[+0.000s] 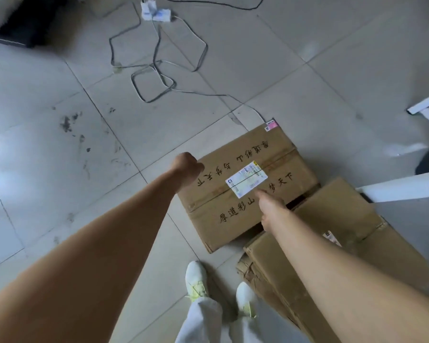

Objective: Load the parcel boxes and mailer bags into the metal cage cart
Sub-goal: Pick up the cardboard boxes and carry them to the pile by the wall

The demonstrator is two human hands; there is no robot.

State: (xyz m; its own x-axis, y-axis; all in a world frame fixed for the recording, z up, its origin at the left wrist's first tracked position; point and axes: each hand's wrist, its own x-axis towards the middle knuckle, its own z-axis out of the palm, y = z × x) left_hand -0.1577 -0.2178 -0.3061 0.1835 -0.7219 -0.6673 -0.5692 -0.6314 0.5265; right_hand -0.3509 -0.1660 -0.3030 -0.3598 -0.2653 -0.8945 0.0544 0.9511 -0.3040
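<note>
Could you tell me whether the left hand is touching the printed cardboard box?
Touching: the head view shows the left hand curled against the left edge of the printed brown cardboard box.

My box [248, 186] is matt brown cardboard, glossy tape along the seam, paper label [247, 179]. Floor [60, 107] is smooth, scuffed tile.

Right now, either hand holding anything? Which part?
Left hand grips the left top edge of the printed box. Right hand is at its near right edge beside the plain box; its fingers are hidden, so cannot tell.
</note>
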